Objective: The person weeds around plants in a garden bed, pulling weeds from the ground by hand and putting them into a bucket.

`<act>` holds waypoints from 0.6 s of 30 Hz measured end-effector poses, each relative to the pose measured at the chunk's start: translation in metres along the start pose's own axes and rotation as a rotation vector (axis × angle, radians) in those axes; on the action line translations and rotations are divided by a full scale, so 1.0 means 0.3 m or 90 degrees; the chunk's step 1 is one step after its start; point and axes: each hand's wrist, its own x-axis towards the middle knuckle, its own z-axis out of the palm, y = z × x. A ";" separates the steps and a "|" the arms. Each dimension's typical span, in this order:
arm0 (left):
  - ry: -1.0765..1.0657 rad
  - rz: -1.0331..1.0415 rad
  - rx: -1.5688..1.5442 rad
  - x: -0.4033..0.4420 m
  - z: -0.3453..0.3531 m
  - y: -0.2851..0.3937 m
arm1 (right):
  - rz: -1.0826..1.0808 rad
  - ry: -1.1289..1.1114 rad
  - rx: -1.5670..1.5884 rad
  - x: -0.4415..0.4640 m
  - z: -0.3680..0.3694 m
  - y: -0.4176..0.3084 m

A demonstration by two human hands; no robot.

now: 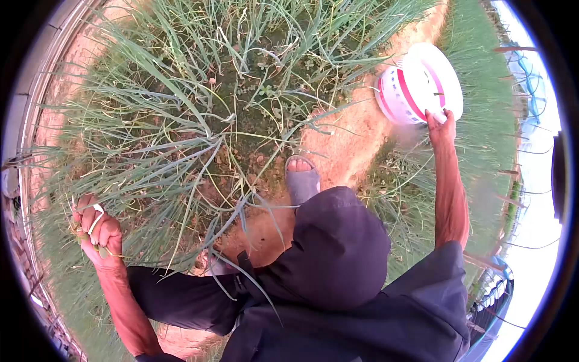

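My right hand (442,125) is closed on the rim of a white plastic bucket (392,96) with pink-red bands and printed marks. The bucket is tilted, and its inside is only partly in view. Over at the far left, my left hand (99,232) makes a fist around some green plant stems (105,251), bits of which poke out between and below the fingers. A thin white strip (95,220) crosses those fingers; I cannot tell whether it is a band or a stem. Long green onion plants (205,136) lean and cross close to that fist.
Bare reddish soil (347,139) runs as a path between the planted beds. My sandalled foot (301,178) stands at the bed's edge. A denser green bed (482,102) lies to the right, with poles and blue netting (531,84) beyond. A low edging (45,78) borders the left.
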 end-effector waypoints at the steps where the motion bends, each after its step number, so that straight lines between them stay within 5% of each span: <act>1: 0.012 0.019 0.013 -0.008 -0.004 0.010 | 0.000 -0.005 0.021 0.072 0.005 0.002; 5: 0.072 0.087 0.087 -0.064 -0.065 0.156 | -0.001 -0.024 0.018 0.221 0.034 0.029; 10: 0.143 0.156 0.119 -0.182 -0.064 0.263 | -0.081 0.041 -0.074 -0.009 0.077 0.193; 11: 0.151 0.163 0.118 -0.191 -0.054 0.250 | 0.029 -0.068 -0.100 0.012 0.012 0.295; 13: 0.165 0.176 0.117 -0.208 -0.032 0.225 | 0.119 -0.134 -0.534 -0.073 0.116 0.411; 15: 0.146 0.168 0.118 -0.195 0.008 0.168 | -0.017 -0.296 -0.691 -0.004 0.186 0.547; 16: 0.176 0.202 0.129 -0.221 0.018 0.159 | -0.207 -0.357 -0.933 0.056 0.223 0.602; 18: 0.229 0.263 0.174 -0.252 0.062 0.114 | -0.312 -0.460 -1.021 0.075 0.312 0.649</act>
